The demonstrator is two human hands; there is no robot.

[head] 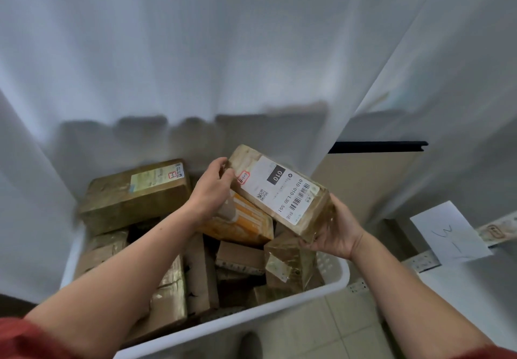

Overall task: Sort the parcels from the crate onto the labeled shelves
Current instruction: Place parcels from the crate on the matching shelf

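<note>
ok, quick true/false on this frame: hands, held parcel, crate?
1. The left hand and the right hand both hold the labelled parcel. True.
2. The crate is empty. False: other parcels lie in it.
3. The labelled parcel sits on a shelf. False: it is held up above the crate.
4. An orange parcel lies in the crate below the labelled parcel. True.

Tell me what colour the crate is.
The crate is white. It shows best in the head view, the only one.
</note>
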